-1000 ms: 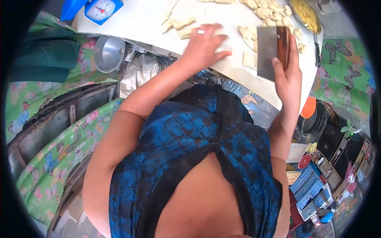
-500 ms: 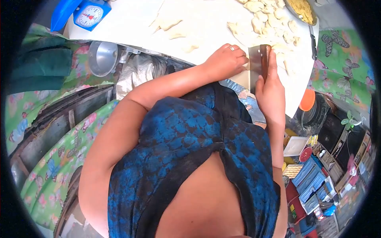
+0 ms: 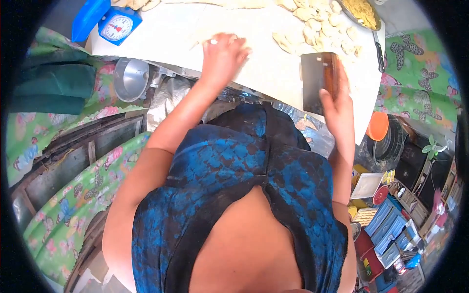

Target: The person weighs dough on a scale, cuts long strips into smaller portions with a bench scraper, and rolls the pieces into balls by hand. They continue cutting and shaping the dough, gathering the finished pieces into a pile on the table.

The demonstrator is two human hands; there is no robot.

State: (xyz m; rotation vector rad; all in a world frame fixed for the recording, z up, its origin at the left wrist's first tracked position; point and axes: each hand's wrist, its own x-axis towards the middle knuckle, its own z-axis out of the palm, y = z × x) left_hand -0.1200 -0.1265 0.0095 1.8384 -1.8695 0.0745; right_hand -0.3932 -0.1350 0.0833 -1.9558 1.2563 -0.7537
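Observation:
My left hand [image 3: 224,56] is over the white table top, fingers curled downward and smeared by motion; what lies under the fingers is hidden. A pale scrap of dough [image 3: 197,43] is faintly visible beside it. In my right hand [image 3: 338,97] is a dough scraper [image 3: 318,80] with a wide dark metal blade and a brown wooden handle. It is held near the table's front edge. Just beyond the scraper lie several cut dough pieces [image 3: 312,35] in a loose group.
A blue kitchen scale [image 3: 118,28] stands at the far left of the table [image 3: 166,41]. A long strip of dough [image 3: 234,4] lies along the back. At the right are a bowl of yellow filling [image 3: 361,13] and a knife [image 3: 378,52]. An orange container [image 3: 377,126] sits below the edge.
My left hand has moved left, away from the scraper, to where loose dough scraps lay. The right hand still holds the scraper, its blade now turned flatter to view. The whole view has shifted slightly.

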